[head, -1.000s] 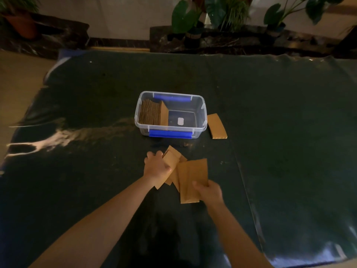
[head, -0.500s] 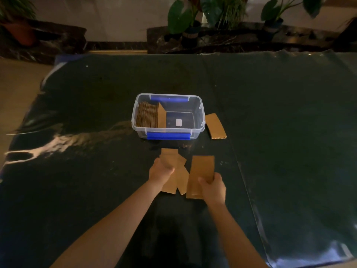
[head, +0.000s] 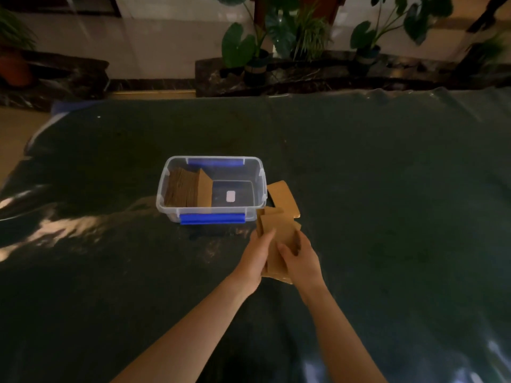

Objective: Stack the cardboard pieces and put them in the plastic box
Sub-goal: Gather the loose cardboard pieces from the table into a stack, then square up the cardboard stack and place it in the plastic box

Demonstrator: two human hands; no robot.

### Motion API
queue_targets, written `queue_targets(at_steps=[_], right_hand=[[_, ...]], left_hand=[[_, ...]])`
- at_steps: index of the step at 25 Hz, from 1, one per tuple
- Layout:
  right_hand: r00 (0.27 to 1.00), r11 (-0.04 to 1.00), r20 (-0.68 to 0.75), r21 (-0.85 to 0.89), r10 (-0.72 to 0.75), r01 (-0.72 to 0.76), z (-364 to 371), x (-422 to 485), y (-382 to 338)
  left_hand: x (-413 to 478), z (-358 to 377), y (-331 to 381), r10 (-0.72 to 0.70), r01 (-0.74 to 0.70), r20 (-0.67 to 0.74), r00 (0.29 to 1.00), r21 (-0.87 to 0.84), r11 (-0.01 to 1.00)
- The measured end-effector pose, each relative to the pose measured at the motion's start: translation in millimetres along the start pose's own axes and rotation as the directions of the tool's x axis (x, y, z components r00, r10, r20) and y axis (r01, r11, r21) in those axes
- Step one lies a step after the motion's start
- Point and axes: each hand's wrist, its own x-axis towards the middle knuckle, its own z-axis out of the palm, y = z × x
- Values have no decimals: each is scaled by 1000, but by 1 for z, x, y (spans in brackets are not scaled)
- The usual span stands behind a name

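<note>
Both grips, left hand [head: 255,254] and right hand [head: 300,262], are clasping a cardboard stack [head: 276,230] near the worktop [head: 387,217] centre, just beside the plastic box [head: 211,215], which is holding upright cardboard pieces [head: 188,189].

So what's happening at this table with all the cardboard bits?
A person is gathering cardboard pieces between the left hand and right hand, squaring them into a stack just in front of a clear plastic box. A row of pieces stands in the box's left part. One loose piece lies on the table beside the box's right wall.
</note>
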Motion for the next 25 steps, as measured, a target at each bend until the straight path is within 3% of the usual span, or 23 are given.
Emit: queue_targets(at_steps=[4,7,10,13,15,16,17,19,21,23,25], right_hand=[[997,1000,-83,-25,-2,0,-30,62,-8],[996,996,-54,-72,-65,61,-34,124,-21],[995,979,48,-180,-92,99,-22,177,-23],[989,908,144,-411,-28,85,-12,208,-11],[987,878,159,-472,-2,78,-9,216,-2],[987,880,159,-469,4,72,-7,218,2],[987,889,158,-454,10,64,-7,218,4],[987,933,150,-359,53,5,-9,215,3],[977,980,178,-178,119,-87,-18,204,0],[963,989,227,-34,145,-141,-31,181,0],[965,997,249,8,77,-81,-43,148,9]], left_hand=[[53,39,9,169,-139,-121,978,225,964],[109,55,18,347,-206,-303,888,412,888],[159,58,7,421,-63,-381,823,676,734],[178,59,-4,321,170,-517,794,695,698],[184,58,-6,354,216,-505,787,764,608],[187,57,-6,367,195,-491,790,769,608],[189,55,-4,354,160,-511,784,716,680],[186,56,3,177,88,-577,797,401,912],[177,64,8,9,59,-511,860,116,991],[156,68,10,74,47,-428,901,265,963],[119,59,8,264,-61,-313,913,534,844]])
